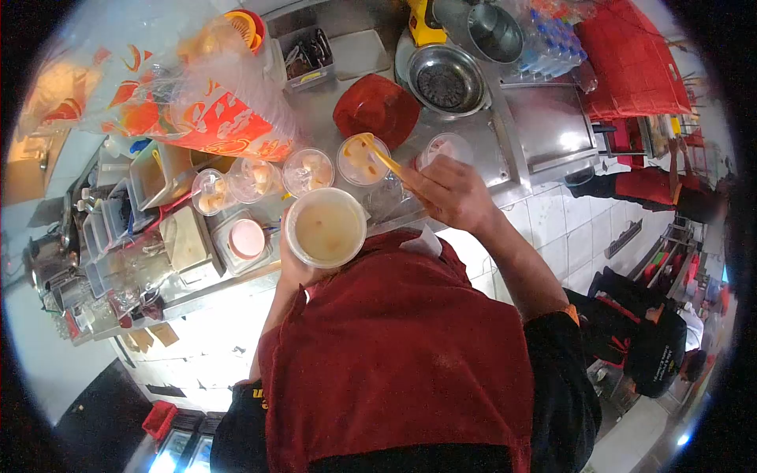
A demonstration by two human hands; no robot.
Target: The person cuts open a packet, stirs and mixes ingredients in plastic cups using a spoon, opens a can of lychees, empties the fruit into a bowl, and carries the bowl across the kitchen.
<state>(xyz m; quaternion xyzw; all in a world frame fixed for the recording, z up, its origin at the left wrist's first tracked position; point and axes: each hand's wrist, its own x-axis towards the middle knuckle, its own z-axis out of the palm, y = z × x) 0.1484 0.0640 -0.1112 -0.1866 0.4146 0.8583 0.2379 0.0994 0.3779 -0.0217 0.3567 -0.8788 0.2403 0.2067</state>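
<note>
Round metal bowl [471, 87], plastic bottles [554, 49], white floor tiles [546, 225]

We are standing in what looks like a commercial kitchen. We are wearing a maroon cloth apron [394, 355] and working at a long stainless-steel counter [481, 150], where a row of clear plastic cups [307, 172] is holding pale portions. Around them we are seeing a round shiny metal bowl [447, 79], rectangular clear plastic bins [154, 177] and packed clear plastic bottles [552, 47]. Beyond the counter, over a floor of white square tiles [544, 229], we are seeing other people in dark clothing [658, 347], one with printed lettering on the back.
</note>
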